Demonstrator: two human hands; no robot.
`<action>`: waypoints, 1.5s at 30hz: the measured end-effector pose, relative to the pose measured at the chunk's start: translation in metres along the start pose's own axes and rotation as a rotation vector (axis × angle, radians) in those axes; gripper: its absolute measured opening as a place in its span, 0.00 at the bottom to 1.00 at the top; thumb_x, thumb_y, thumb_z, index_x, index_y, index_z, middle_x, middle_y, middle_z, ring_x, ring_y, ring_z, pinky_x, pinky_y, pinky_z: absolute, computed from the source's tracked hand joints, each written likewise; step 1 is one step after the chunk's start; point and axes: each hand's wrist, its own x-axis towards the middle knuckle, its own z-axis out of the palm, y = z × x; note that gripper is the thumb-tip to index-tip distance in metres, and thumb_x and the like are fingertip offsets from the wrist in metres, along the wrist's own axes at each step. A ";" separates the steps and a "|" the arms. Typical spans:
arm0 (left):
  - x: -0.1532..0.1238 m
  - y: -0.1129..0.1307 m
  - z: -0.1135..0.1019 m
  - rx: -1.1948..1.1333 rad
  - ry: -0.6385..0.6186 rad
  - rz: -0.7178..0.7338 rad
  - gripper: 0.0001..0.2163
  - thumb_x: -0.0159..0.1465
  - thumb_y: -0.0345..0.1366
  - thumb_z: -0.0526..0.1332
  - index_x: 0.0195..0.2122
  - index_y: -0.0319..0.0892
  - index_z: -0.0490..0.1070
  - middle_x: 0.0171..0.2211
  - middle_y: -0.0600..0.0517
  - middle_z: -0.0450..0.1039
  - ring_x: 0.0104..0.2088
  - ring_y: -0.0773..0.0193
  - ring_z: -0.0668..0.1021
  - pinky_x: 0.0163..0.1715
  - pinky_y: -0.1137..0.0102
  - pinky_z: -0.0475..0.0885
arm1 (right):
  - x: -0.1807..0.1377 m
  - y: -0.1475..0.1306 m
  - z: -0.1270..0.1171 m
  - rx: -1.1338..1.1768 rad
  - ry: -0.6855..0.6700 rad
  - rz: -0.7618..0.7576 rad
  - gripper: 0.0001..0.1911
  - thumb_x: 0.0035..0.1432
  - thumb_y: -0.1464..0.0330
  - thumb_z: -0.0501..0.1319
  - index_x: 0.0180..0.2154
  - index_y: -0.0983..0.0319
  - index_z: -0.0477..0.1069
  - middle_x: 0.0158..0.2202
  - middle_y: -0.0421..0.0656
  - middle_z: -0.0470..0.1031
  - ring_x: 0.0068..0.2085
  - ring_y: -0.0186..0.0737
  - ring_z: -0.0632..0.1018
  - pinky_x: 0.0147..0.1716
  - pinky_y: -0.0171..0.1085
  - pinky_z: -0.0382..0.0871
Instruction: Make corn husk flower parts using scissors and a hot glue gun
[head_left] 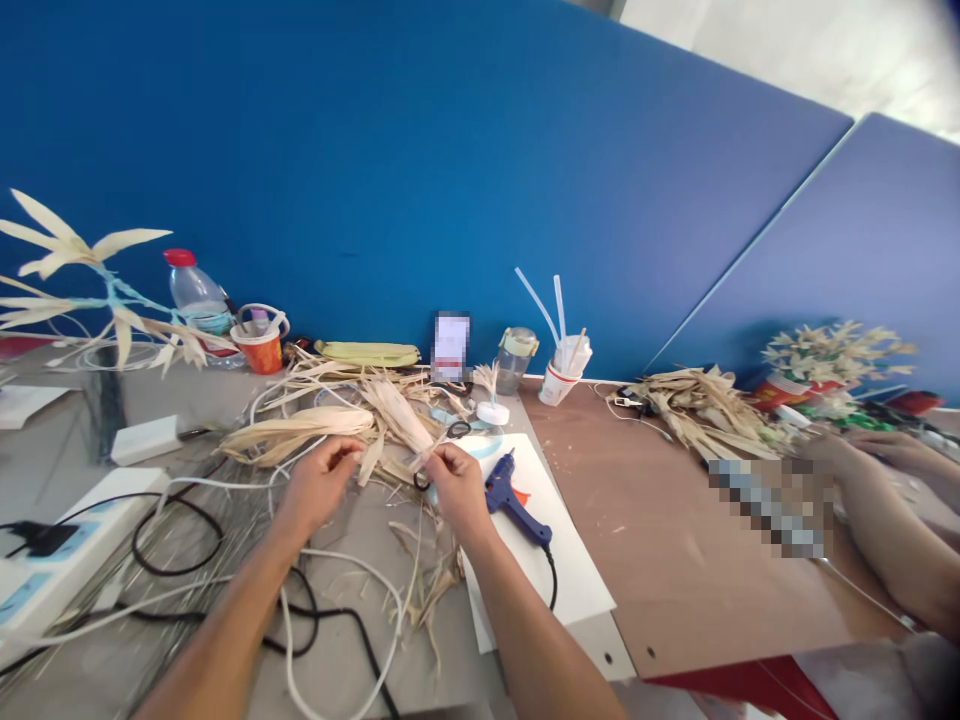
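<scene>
My left hand [319,483] and my right hand [456,483] are both closed on dried corn husk strips [394,420] over the grey table [225,420]. The left pinches the end of one pale strip; the right pinches another strip near a fan of husk. A blue glue gun [510,497] lies on a white sheet [570,560] just right of my right hand. Scissors [450,432] lie beyond my fingers, partly covered by husk.
Black and white cables [300,610] coil near my forearms, and a power strip [60,570] sits at left. At the back stand a bottle [195,292], cups [261,345] and a jar [516,357]. Another person's arms [885,500] rest on the brown board [675,540] at right, beside more husk [697,405].
</scene>
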 end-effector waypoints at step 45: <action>-0.013 0.014 0.015 -0.205 -0.337 -0.212 0.10 0.47 0.38 0.67 0.30 0.42 0.78 0.23 0.51 0.74 0.22 0.64 0.69 0.23 0.72 0.61 | -0.002 -0.004 0.002 0.515 -0.190 0.217 0.09 0.43 0.64 0.65 0.22 0.63 0.71 0.38 0.43 0.77 0.25 0.30 0.72 0.30 0.34 0.68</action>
